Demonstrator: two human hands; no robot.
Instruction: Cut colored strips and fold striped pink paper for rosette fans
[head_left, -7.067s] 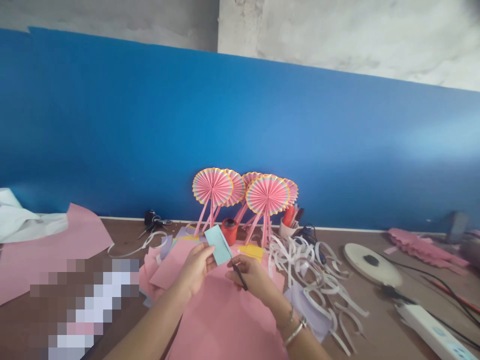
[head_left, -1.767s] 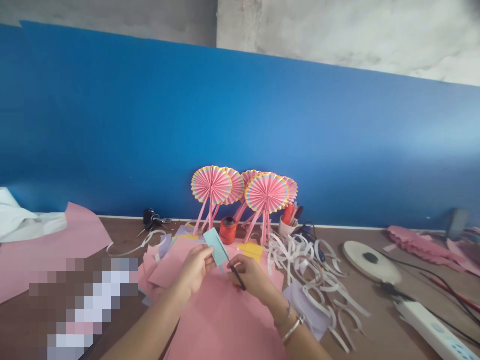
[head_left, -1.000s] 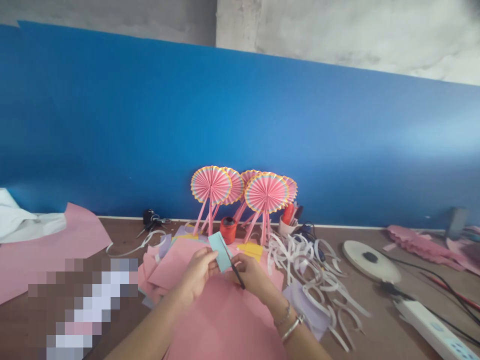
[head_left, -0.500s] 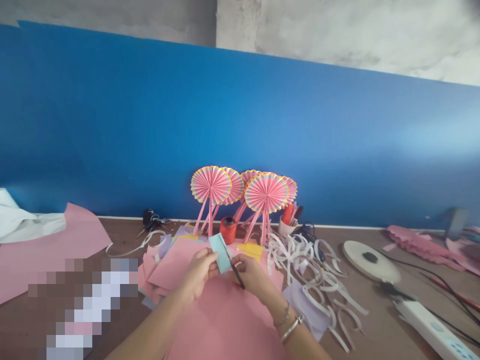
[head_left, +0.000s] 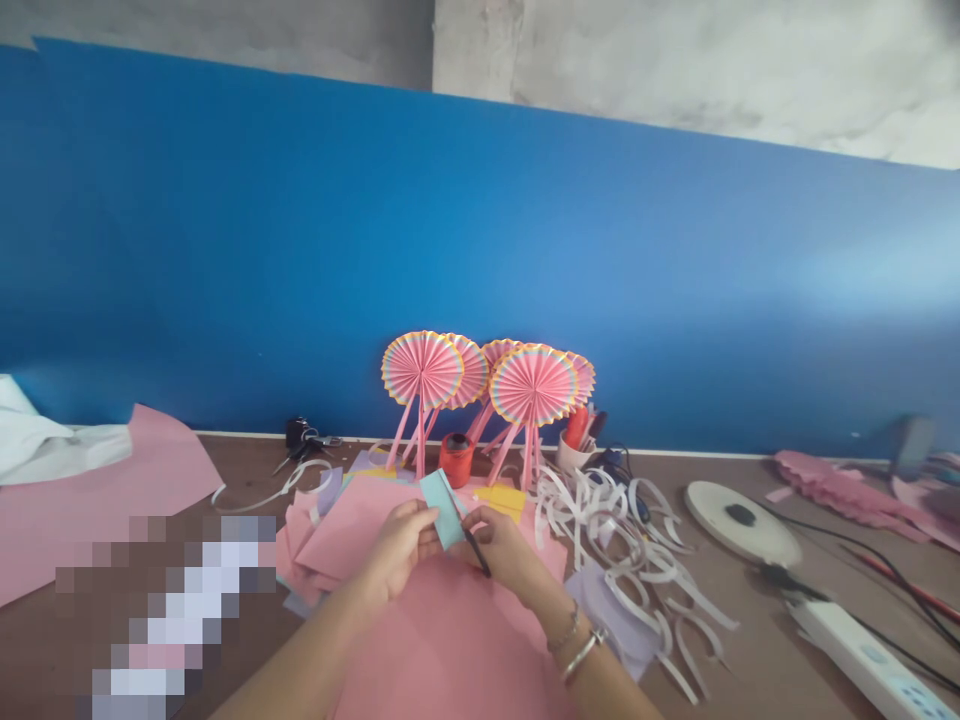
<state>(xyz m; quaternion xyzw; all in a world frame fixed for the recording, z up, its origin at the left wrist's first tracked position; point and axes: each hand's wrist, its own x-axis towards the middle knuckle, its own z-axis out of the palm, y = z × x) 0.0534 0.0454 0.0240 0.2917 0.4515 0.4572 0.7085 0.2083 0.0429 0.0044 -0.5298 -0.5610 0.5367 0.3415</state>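
Observation:
A small light-blue piece of paper (head_left: 444, 508) is pinched in my left hand (head_left: 409, 530), at the paper's left edge. My right hand (head_left: 495, 540) grips black-handled scissors (head_left: 477, 556), whose blades lie along the right part of the blue paper. Part of the handle is hidden by my fingers. Below both hands spread pink paper sheets (head_left: 450, 640). Just beyond them stand a red spool-like container (head_left: 456, 460) and several pink pleated paper fans (head_left: 534, 386) on pink legs.
Curled white paper strips (head_left: 630, 540) and a lilac sheet (head_left: 611, 615) lie to the right. Farther right are a round white lid (head_left: 742, 524) and a white power strip (head_left: 874, 655) with black cables. Keys (head_left: 307, 438) lie at the back left, before a blue panel (head_left: 300, 250).
The blue paper and the scissors have shifted very slightly in my hands. Everything else looks the same.

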